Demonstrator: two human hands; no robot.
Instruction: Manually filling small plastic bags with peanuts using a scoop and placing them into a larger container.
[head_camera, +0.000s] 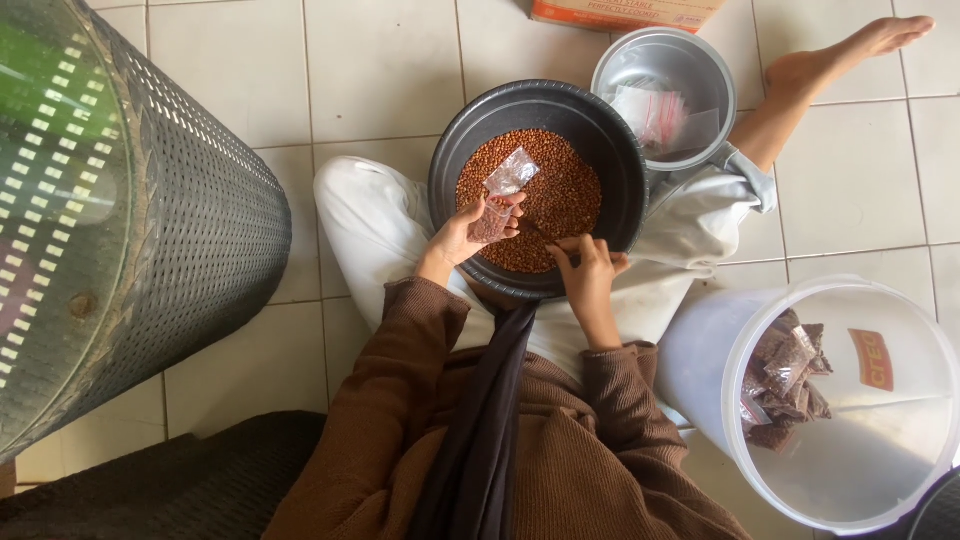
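Note:
A black round basin (455, 150) rests on my lap, filled with small reddish-brown grains (560, 175). My left hand (465, 232) holds a small clear plastic bag (503, 195) partly filled with grains, upright over the basin's near side. My right hand (585, 270) is at the basin's near rim, fingers pinched on a thin dark utensil whose tip points toward the bag; its shape is too small to make out.
A grey bucket (625, 60) holding empty clear bags stands behind the basin. A white bucket (850, 480) with several filled bags is at my right. A dark mesh-sided round table (200, 210) stands at my left. Tiled floor, a cardboard box (625, 12) at the far edge.

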